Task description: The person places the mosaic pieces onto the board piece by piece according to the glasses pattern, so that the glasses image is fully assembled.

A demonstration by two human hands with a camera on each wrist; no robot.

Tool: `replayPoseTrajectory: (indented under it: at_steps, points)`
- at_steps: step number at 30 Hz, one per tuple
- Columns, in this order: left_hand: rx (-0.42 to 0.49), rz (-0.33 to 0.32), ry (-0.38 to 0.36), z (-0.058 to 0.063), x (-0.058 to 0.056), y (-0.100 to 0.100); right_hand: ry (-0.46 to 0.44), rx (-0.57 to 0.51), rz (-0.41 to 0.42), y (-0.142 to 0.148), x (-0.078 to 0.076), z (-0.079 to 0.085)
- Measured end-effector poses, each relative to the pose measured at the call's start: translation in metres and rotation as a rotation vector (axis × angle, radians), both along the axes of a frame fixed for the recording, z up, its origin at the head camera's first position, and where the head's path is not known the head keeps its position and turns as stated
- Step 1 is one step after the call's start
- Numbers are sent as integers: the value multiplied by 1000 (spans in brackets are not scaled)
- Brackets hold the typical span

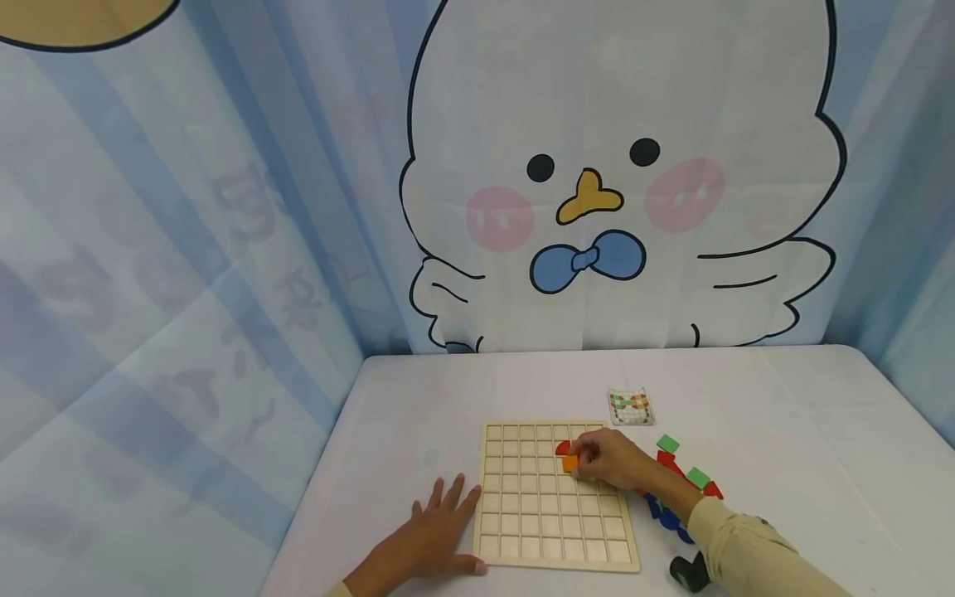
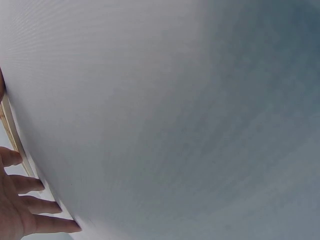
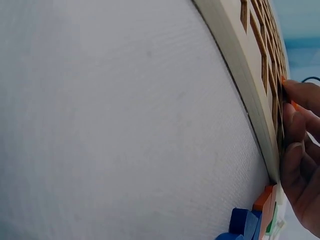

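A square wooden grid board (image 1: 555,567) lies on the table. My right hand (image 1: 608,458) is over its upper right part and pinches an orange square block (image 1: 570,464) between thumb and fingers. Right behind that block a red rounded block (image 1: 563,448) sits on the grid. Whether the orange block is down in a cell cannot be told. My left hand (image 1: 438,535) rests with spread fingers at the board's left edge; in the left wrist view its fingers (image 2: 37,205) lie straight by the board's side (image 2: 15,135).
Right of the board lie several loose blocks, among them green (image 1: 667,444), red (image 1: 666,457) and blue ones (image 1: 669,519), partly behind my right forearm. A small pattern card (image 1: 631,407) lies behind the board. A dark object (image 1: 688,572) sits by my right sleeve.
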State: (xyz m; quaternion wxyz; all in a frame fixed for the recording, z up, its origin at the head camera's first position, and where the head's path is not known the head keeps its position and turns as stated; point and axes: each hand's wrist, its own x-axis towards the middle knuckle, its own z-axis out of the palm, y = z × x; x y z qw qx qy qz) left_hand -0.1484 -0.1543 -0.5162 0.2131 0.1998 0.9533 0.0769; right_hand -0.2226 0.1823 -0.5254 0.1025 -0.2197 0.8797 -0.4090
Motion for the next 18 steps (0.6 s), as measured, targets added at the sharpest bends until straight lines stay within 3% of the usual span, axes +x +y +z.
replayPoseTrajectory:
  at_steps: [18]
  points:
    - [4,5,-10,4,2,1,9,66,-37,-9,2,2]
